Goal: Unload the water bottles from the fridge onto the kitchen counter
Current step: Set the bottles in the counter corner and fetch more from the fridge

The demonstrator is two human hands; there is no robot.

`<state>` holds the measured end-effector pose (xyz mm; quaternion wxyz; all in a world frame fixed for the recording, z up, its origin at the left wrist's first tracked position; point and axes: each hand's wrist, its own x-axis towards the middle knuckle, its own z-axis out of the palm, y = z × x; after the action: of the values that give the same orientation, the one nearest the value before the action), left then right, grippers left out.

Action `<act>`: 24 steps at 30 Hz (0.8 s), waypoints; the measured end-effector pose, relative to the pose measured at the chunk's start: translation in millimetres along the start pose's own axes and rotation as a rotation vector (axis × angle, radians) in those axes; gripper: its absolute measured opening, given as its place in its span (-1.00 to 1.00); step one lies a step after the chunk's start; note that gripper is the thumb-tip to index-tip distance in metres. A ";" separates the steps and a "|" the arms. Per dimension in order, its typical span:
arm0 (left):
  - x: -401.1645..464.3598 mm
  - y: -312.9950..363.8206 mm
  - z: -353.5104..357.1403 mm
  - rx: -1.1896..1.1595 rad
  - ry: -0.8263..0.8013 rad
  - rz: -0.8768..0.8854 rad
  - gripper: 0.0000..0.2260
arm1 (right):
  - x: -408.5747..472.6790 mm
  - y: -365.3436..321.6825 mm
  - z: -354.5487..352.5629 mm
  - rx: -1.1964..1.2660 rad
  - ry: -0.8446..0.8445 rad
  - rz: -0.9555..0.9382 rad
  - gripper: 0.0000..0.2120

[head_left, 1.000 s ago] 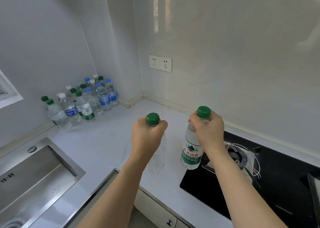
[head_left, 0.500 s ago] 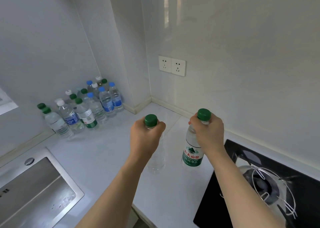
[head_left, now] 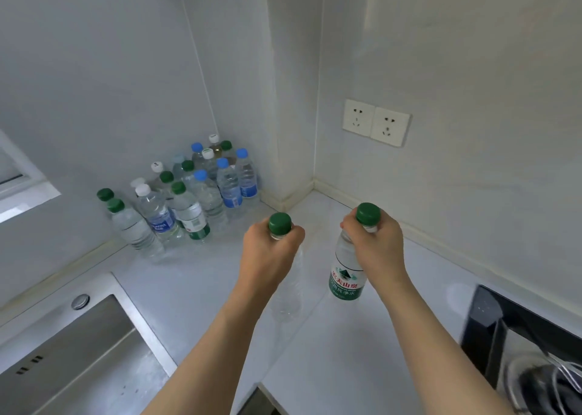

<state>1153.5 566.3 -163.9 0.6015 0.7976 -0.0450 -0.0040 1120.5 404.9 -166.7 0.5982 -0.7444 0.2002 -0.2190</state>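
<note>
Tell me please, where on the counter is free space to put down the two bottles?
Bare counter lies between the bottle cluster, the sink and the left hand. More lies under both hands, toward the corner below the sockets. The back-left corner is crowded with bottles; the stove takes the right.

We see a glossy, smooth white worktop (head_left: pixel 201 288) under each hand, clear plastic green-capped bottles (head_left: pixel 346 276), and a brushed steel sink (head_left: pixel 78 361) left of them.

Free: we see bare counter (head_left: pixel 201 288) right of the sink (head_left: pixel 72 361) | blocked: bottle cluster (head_left: pixel 189 200) behind the sink, stove (head_left: pixel 516 345) far right of it.
</note>
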 end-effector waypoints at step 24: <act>121.8 -141.1 -232.0 0.531 0.265 -0.243 -0.74 | 29.6 -11.5 338.1 -0.018 -0.658 0.311 -0.93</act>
<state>1298.3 817.9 -229.4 0.3679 0.9199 0.1299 0.0402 1336.6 662.1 -216.7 0.6501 -0.7409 0.1097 0.1277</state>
